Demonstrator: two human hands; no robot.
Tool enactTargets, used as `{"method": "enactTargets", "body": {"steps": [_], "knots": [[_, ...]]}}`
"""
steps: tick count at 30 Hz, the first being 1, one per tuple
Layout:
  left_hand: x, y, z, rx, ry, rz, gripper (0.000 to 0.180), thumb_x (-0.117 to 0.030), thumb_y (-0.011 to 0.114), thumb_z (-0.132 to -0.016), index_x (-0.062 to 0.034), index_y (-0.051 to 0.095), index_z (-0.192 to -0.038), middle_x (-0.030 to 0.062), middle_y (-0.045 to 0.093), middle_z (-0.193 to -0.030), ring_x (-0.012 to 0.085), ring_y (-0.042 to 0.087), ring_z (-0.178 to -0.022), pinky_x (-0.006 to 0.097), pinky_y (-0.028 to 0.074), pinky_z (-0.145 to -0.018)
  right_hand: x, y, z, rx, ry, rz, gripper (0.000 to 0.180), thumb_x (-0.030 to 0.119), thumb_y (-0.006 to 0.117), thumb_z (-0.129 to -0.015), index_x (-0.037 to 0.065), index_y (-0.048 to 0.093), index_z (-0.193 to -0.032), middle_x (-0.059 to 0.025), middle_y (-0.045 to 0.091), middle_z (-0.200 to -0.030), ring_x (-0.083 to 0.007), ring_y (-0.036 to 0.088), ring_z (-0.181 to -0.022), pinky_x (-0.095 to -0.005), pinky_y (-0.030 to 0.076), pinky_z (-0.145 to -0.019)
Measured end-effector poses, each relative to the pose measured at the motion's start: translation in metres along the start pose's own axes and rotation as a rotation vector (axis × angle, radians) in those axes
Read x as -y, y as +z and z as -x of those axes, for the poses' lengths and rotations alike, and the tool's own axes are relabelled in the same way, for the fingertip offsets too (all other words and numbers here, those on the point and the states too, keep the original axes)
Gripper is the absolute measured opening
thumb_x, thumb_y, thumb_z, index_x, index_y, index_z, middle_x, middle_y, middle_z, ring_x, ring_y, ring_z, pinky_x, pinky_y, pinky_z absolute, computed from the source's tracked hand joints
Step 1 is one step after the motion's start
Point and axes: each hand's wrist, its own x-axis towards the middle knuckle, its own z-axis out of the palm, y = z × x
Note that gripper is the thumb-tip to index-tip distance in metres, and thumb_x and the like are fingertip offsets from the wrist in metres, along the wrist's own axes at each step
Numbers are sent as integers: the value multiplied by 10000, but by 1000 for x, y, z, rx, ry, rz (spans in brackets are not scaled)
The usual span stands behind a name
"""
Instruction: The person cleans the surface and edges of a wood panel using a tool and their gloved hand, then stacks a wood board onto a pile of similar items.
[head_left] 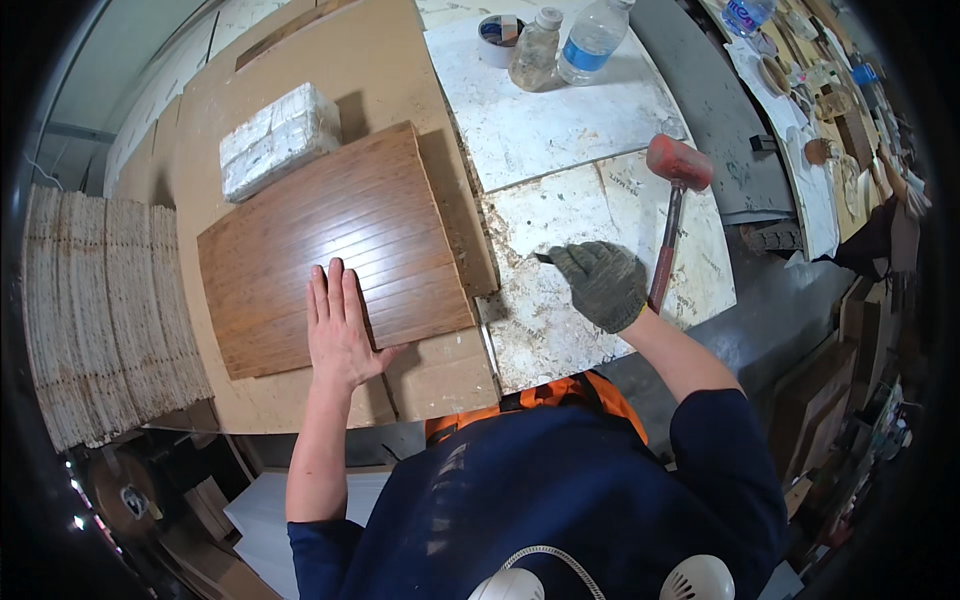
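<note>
A brown grooved wood panel (325, 225) with a glossy face lies tilted on the cardboard sheet. My bare left hand (340, 335) rests flat near its front edge, fingers stretched forward and thumb out to the side. Over the dirty white board on the right is my right hand (605, 287), in a dark grey work glove. Its fingers are closed, and a thin dark tip (543, 258) pokes out from them; the rest of that item is hidden. Beside the glove lies a red-headed mallet (680, 163), its dark red handle pointing toward me.
A white wrapped block (280, 140) sits behind the panel on the cardboard (390, 55). At the back stand a tape roll (493, 50), a cloudy bottle (535, 50) and a water bottle (597, 40). Stacked boards (110, 310) rise at left; a cluttered bench (815, 150) is at right.
</note>
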Motion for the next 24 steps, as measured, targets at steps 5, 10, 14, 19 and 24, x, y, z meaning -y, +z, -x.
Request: {"method": "enactTargets", "body": {"steps": [5,10,14,19,24], "knots": [[0,-3,1,13,3,1,1222,-512,820,-579,79,209,-1458,258,187,-1545,458,123,-1441,520,122,-1187,-28,1,-35,-74,162,155,328,59,581,-791,110,606,-1114,-56,589,-823,-264,620,-795,-433,508,-690],[-2,-3,-3,36,2,-9,1224,-510,815,-585,73,196,-1466,258,172,-1551,458,116,-1443,518,108,-1189,-67,43,-77,99,251,273,443,307,539,-882,89,557,-1267,-148,552,-1301,-343,476,-1236,-488,362,-1033],[0,0,2,37,-12,-3,1218,-461,824,-569,70,192,-1465,255,165,-1554,456,118,-1444,518,109,-1190,61,57,-68,134,386,-419,818,489,523,-910,-15,232,-1484,-216,207,-1563,-429,213,-1426,-523,204,-1150],[-3,-7,-1,87,-17,-12,1212,-414,828,-553,68,190,-1464,257,164,-1553,458,125,-1443,526,124,-1185,123,56,-102,348,336,-408,856,465,560,-887,-90,239,-1454,-306,200,-1529,-497,168,-1417,-558,165,-1156],[2,2,1,-10,25,15,1231,-535,803,-563,111,224,-1436,281,192,-1535,473,124,-1437,539,120,-1180,76,70,-200,471,231,-269,905,596,461,-902,-67,232,-1474,-270,164,-1560,-426,139,-1452,-516,131,-1177]]}}
